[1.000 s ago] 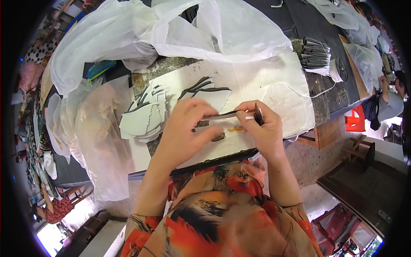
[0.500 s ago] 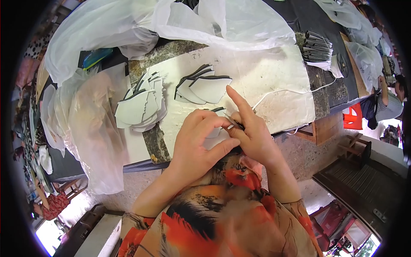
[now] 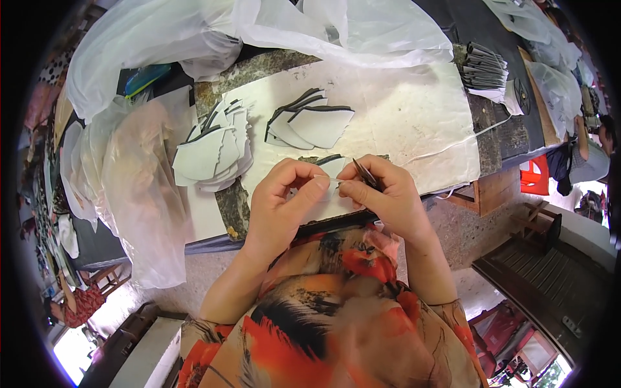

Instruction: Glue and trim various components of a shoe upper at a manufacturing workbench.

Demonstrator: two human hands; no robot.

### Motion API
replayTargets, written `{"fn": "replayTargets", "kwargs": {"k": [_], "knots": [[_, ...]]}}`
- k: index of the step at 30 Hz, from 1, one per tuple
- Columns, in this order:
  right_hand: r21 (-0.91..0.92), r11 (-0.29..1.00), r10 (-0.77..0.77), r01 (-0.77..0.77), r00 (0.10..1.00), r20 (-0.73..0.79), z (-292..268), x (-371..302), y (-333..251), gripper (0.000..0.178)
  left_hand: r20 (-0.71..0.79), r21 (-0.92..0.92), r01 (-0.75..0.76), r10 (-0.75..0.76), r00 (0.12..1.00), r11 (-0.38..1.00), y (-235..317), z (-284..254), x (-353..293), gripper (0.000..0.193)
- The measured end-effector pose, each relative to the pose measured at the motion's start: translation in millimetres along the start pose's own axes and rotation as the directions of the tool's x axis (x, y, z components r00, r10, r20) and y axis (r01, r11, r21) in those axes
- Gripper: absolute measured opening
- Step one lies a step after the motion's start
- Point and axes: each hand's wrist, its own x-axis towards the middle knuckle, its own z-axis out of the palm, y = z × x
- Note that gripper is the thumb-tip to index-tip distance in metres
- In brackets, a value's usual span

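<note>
My left hand (image 3: 279, 199) and my right hand (image 3: 387, 196) meet just above the near edge of the white sheet, fingertips pinched close together. Between them shows a small whitish strip (image 3: 334, 182), thin and hard to make out; the left fingertips grip one end. Small dark metal snips (image 3: 367, 173) are tucked in my right hand, points up, while its thumb and forefinger pinch near the strip. Just beyond my fingers lies a white cut piece with a black edge (image 3: 331, 163). Similar black-edged pieces (image 3: 314, 124) lie fanned out farther off, beside a heap of white pieces (image 3: 213, 152).
A narrow white tape (image 3: 462, 139) trails across the white sheet (image 3: 414, 97) to a roll (image 3: 515, 97) at the right. Bundled black-edged pieces (image 3: 484, 71) stand beside it. Plastic bags (image 3: 139, 187) cover the left and far side. Another person (image 3: 585, 155) is at the far right.
My hands have drawn together into a pinch, and my right forefinger has curled in. The snips have turned points up. The white tape's near end lies away from my right hand.
</note>
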Motion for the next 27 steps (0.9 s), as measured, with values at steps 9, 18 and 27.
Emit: {"fn": "replayTargets", "kwargs": {"k": [9,18,27], "knots": [[-0.022,0.999,-0.046,0.043,0.987,-0.155,19,-8,18,0.011,0.272,0.778,-0.484,0.480,0.834,0.400,-29,-20,-22,0.030],[-0.213,0.963,-0.144,0.165,0.984,0.107,34,-14,13,0.010,0.220,0.796,-0.476,0.554,0.803,0.374,-43,-23,-37,0.042],[-0.466,0.884,-0.091,0.018,0.987,-0.135,34,15,14,0.014,0.200,0.803,-0.456,0.547,0.813,0.384,-44,-18,-41,0.038]]}}
